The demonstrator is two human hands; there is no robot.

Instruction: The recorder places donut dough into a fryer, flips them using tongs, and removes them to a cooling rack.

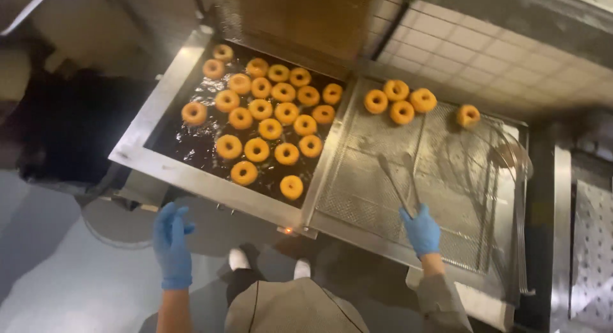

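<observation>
Several golden ring doughnuts point(271, 128) float in dark oil in a steel fryer vat point(142, 139). Beside it on the right lies a perforated steel draining tray point(370, 180) with several doughnuts point(401, 112) at its far end and one more point(468, 115) further right. My right hand point(421, 231), in a blue glove, grips metal tongs point(397, 178) that point over the tray with nothing between their tips. My left hand point(171, 243), also gloved in blue, hangs free below the fryer's front edge, fingers apart, holding nothing.
A wire skimmer point(504, 155) rests on the tray's right side. A tiled wall point(485, 58) stands behind. My white shoes point(239, 259) and apron are below, on a grey floor point(76, 288). Another steel surface point(590, 243) sits at the far right.
</observation>
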